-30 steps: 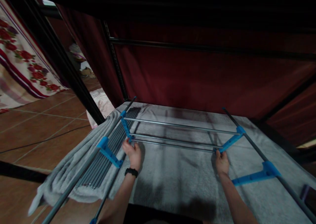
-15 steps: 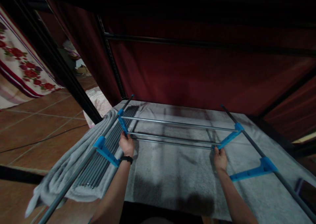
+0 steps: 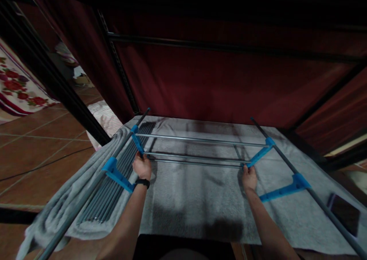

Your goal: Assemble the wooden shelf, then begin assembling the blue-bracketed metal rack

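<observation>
A rack frame of grey metal tubes with blue plastic brackets stands over a grey blanket (image 3: 195, 199). My left hand (image 3: 142, 166), with a dark band on the wrist, is closed around the lower end of the far-left blue bracket (image 3: 138, 143). At the other side, my right hand (image 3: 249, 178) pinches the low end of the far-right blue bracket (image 3: 260, 154). Metal rods (image 3: 197, 140) run across between these two brackets. Nearer me, a left bracket (image 3: 119, 176) and a right bracket (image 3: 283, 192) sit on the long side tubes. My fingertips are partly hidden.
Several loose grey tubes (image 3: 114, 183) lie side by side on the blanket's left. A dark flat device, like a phone (image 3: 344, 214), rests at the right. Red curtain cloth (image 3: 206, 84) and black metal posts (image 3: 57, 73) enclose the surface. Tiled floor (image 3: 43, 149) shows at left.
The view has shifted slightly, so the frame and hands appear a little further left, and the phone-like device shows more fully. Both hands keep their hold on the brackets.
</observation>
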Demonstrator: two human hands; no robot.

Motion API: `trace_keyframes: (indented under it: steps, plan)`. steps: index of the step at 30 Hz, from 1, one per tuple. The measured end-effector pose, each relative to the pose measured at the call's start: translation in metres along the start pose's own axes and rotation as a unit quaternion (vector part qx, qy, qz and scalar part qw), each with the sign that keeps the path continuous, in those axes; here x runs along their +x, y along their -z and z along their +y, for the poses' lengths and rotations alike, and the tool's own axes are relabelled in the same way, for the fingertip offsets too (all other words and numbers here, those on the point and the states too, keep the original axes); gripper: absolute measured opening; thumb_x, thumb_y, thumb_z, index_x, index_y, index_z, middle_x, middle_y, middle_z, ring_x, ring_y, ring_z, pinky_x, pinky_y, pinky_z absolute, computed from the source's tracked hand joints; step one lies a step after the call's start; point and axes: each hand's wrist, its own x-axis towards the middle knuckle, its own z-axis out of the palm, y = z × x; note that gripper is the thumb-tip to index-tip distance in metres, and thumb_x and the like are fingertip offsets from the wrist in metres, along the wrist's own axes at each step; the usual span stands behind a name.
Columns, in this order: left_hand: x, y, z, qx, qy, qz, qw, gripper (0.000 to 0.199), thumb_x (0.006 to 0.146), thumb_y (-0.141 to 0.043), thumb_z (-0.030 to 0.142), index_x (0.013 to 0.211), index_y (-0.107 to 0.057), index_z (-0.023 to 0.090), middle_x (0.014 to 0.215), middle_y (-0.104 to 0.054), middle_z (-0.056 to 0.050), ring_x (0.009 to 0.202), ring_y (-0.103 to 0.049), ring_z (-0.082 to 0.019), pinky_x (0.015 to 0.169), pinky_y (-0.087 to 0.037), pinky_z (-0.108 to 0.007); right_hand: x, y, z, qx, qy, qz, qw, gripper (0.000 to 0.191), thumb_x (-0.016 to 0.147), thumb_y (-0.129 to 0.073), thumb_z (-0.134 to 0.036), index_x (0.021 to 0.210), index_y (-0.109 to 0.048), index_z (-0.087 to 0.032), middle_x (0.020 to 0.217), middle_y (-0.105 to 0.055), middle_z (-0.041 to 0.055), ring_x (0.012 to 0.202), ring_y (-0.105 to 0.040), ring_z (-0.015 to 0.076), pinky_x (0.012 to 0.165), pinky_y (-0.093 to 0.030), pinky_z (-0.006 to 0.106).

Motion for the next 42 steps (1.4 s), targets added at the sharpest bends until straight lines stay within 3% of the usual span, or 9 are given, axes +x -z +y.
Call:
trace_keyframes:
  steps: [7, 13, 22, 28, 38, 42]
  plan:
    - [0.001, -0.006, -0.008, -0.016, -0.019, -0.008, 1.0, 0.033, 0.087, -0.053, 0.018, 0.118, -0.063, 0.012, 0.094, -0.069, -0.014, 0.088, -0.064, -0.026, 0.085, -0.048, -0.042, 0.0, 0.0, -0.001, 0.02, -0.016, -0.004, 1.0, 0.041, 0.09, -0.036, -0.047, 0.107, -0.058, -0.017, 0.085, -0.064, 0.0112, 0.077, -0.057, 0.0237, 0.07, -0.036, 0.033]
    - [0.003, -0.015, -0.024, -0.171, -0.036, 0.003, 0.985, 0.04, 0.086, -0.052, 0.029, 0.122, -0.063, 0.013, 0.113, -0.068, -0.015, 0.107, -0.062, -0.027, 0.097, -0.046, -0.04, 0.002, 0.0, 0.005, 0.048, 0.007, -0.012, 0.999, 0.039, 0.088, -0.04, -0.043, 0.109, -0.059, -0.017, 0.09, -0.065, 0.0091, 0.08, -0.056, 0.021, 0.071, -0.038, 0.03]
    - [0.006, -0.017, -0.022, -0.21, -0.024, 0.033, 0.977, 0.044, 0.085, -0.052, 0.046, 0.104, -0.069, 0.011, 0.094, -0.071, -0.011, 0.089, -0.064, -0.025, 0.091, -0.048, -0.041, 0.002, -0.002, 0.005, 0.056, 0.009, -0.008, 0.998, 0.042, 0.087, -0.039, -0.042, 0.113, -0.059, -0.016, 0.096, -0.066, 0.0105, 0.085, -0.058, 0.022, 0.076, -0.041, 0.031]
    - [0.012, -0.02, -0.023, -0.233, 0.027, 0.029, 0.972, 0.034, 0.079, -0.058, 0.043, 0.097, -0.066, 0.016, 0.09, -0.068, -0.007, 0.092, -0.065, -0.023, 0.093, -0.048, -0.04, 0.001, -0.004, 0.002, 0.04, -0.013, -0.004, 0.999, 0.044, 0.089, -0.038, -0.042, 0.118, -0.058, -0.016, 0.099, -0.067, 0.0111, 0.087, -0.059, 0.0225, 0.079, -0.042, 0.032]
    - [0.013, -0.021, -0.023, -0.255, 0.029, 0.026, 0.966, 0.027, 0.077, -0.059, 0.039, 0.093, -0.062, 0.017, 0.085, -0.064, -0.005, 0.088, -0.064, -0.022, 0.09, -0.05, -0.038, 0.0, -0.002, -0.003, 0.027, -0.022, -0.012, 0.999, 0.048, 0.09, -0.038, -0.038, 0.128, -0.056, -0.014, 0.103, -0.068, 0.0139, 0.093, -0.062, 0.0253, 0.082, -0.043, 0.033]
    - [0.012, -0.019, -0.022, -0.234, 0.001, 0.015, 0.972, 0.026, 0.082, -0.056, 0.036, 0.098, -0.061, 0.016, 0.09, -0.065, -0.006, 0.093, -0.064, -0.022, 0.092, -0.05, -0.039, 0.001, -0.001, -0.002, 0.034, -0.017, -0.017, 0.999, 0.048, 0.09, -0.037, -0.038, 0.127, -0.056, -0.015, 0.105, -0.068, 0.0132, 0.095, -0.062, 0.0247, 0.083, -0.043, 0.033]
